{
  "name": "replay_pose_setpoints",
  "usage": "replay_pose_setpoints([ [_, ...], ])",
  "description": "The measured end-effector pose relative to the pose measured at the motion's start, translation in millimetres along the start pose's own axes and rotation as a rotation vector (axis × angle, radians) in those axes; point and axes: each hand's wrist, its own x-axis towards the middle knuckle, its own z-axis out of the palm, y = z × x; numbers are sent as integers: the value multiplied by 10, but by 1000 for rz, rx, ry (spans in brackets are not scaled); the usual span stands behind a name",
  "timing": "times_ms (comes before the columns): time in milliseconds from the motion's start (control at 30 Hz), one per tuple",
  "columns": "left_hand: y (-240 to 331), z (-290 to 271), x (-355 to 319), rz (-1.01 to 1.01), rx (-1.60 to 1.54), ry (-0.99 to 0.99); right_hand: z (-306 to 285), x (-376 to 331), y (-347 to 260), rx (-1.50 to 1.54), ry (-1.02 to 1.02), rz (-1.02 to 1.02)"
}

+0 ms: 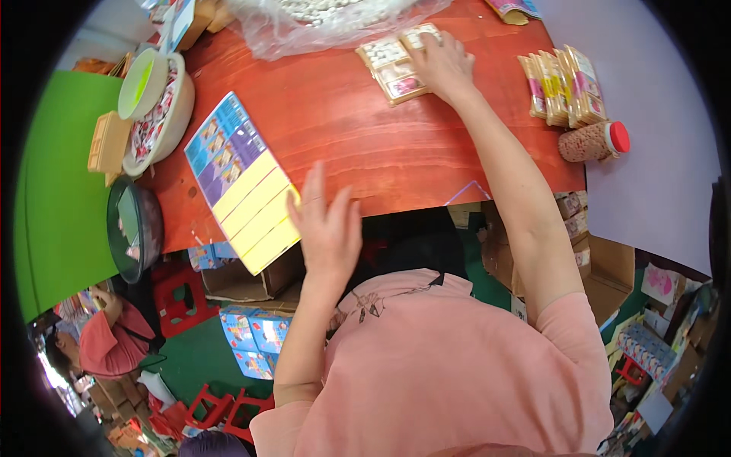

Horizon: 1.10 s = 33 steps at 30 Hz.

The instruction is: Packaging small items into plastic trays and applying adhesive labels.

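My right hand (444, 67) reaches to the far middle of the red table and rests over the right side of a compartmented tray (394, 70). Its fingers are bent and apart, covering part of the tray. White pellets fill the upper compartments, and a pink item shows in a lower one. My left hand (329, 232) hovers at the near table edge, fingers spread, with nothing in it. Beside its fingertips lies a printed card sheet (244, 183), blue and purple at one end and yellow at the other, its near corner over the edge.
A clear plastic bag (266, 34) of white pellets lies at the back. Packed trays (563, 87) stand at right by a red-lidded jar (586, 143). Left are a white basin (183, 99), a green bowl (145, 84) and a dark basin (152, 221). Another person (114, 339) sits lower left.
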Motion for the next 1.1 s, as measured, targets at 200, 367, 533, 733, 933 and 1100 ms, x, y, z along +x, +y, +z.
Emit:
replay_pose_setpoints([
  [200, -845, -338, -549, -340, 278, 308, 81, -268, 293, -146, 183, -65],
  [367, -1415, -269, -894, -975, -725, 600, 111, -634, 320, -192, 251, -105],
  [533, -1406, -317, -941, -1036, -1157, 573, -84, -970, 370, -240, 162, -26],
  [733, -1327, -385, -941, -1237, -1357, 367, -27, -692, -262, -144, 271, -149],
  [933, -1131, -355, -961, -1254, -1395, 294, 284, -579, -618, -37, 206, -172],
  [1100, -993, -485, -1015, -1215, -1480, 112, 143, -1217, -803, -174, 137, -254],
])
